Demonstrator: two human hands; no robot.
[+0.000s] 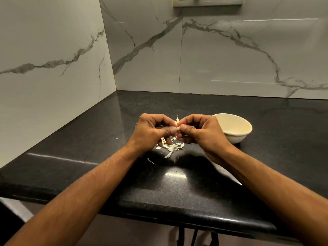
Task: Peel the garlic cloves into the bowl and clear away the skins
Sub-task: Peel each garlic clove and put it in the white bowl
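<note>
Both hands raised just above the worktop [177, 107], roughly mid-depth, well in from the front edge. Left hand [152, 132] and right hand [198, 132] meet fingertip to fingertip, each with fingers curled, pinching a single garlic clove [178, 128] between them. A flake of skin sticks up from the clove, part-lifted.

Bowl [232, 127], cream, stands just right of the right hand, toward the worktop's right side; its contents cannot be made out from this angle. Loose skins [171, 148] lie scattered directly below the hands, a few stray flakes nearer the front edge and off to the left.

Step in hand, as judged: stripping skin from this clove. To do it well, one hand should keep the clove steady at its base while the other draws the raised flake along the length rather than tearing across. Working low over the existing pile would keep the scraps together for the later sweep. The bare clove then needs only a short carry rightward to the bowl.

Surface: black speckled stone, polished, with bright glare patches near the front edge. Pale skins show well on it.

Room: a corner, white marble-look wall panels with grey veining at the left and back edges; a switch plate [207, 0] high on the back wall.
</note>
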